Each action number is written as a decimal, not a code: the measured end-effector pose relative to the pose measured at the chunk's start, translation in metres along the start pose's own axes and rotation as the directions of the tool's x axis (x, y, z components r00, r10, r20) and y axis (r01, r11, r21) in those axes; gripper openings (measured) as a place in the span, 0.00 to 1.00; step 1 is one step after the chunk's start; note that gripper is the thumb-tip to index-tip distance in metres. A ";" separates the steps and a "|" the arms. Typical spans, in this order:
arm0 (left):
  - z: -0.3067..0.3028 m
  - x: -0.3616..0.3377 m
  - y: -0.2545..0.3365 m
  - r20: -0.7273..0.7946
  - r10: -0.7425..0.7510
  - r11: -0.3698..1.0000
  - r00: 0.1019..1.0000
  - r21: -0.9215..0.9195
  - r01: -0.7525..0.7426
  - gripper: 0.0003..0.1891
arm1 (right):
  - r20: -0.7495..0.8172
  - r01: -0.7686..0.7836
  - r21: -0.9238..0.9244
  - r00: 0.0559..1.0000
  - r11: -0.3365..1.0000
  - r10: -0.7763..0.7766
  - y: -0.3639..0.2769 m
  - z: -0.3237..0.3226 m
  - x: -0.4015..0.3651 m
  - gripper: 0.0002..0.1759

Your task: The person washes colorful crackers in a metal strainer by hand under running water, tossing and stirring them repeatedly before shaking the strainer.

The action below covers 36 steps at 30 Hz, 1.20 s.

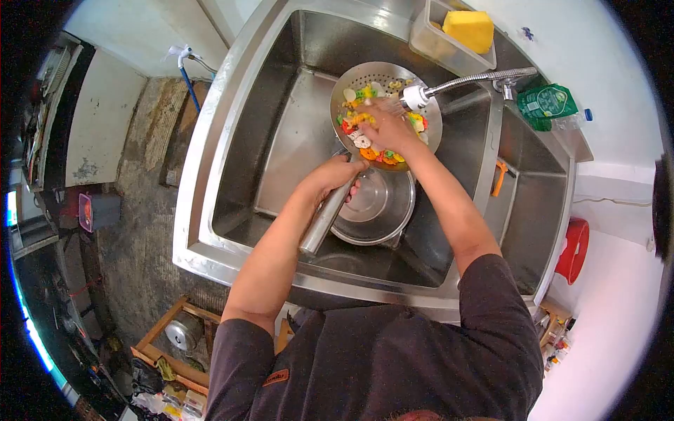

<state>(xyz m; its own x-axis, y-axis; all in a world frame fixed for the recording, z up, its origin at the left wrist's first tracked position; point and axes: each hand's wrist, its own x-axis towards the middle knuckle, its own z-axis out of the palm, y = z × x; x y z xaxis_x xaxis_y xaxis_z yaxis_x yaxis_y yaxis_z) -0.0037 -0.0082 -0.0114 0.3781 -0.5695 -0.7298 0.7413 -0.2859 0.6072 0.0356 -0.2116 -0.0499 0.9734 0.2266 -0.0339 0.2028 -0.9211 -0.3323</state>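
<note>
My left hand (333,175) is wrapped round the thick metal handle (327,215) of a perforated strainer (380,71). In the strainer's bowl lie colourful food pieces (364,141), red, orange, green, yellow and white, of a kind too small to name. Among them rests my right hand (387,128), its fingers spread and touching the pieces. Right beside that hand, the white head of a flexible tap (415,98) points into the strainer, with water coming out. Below the strainer a round metal pot (375,228) stands in the sink, partly covered by it.
The steel sink (281,168) surrounds the work, with a second basin (531,203) at right holding an orange-handled tool (499,178). On the back ledge stand a plastic tub (437,43) with a yellow sponge (469,31) and a green soap pouch (546,102). A red basin (574,250) hangs at right.
</note>
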 end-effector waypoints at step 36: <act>0.000 0.000 0.003 -0.045 0.026 0.999 0.999 -0.036 -0.028 0.18 | 0.120 -0.017 0.140 0.993 0.990 0.000 0.021 -0.049 -0.027 0.39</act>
<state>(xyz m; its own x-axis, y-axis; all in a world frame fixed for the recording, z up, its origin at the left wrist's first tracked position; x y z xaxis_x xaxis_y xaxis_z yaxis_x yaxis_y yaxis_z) -0.0013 -0.0088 -0.0096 0.4221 -0.5415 -0.7270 0.7501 -0.2417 0.6156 0.0189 -0.2524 -0.0101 0.9536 0.2626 -0.1469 0.1690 -0.8714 -0.4605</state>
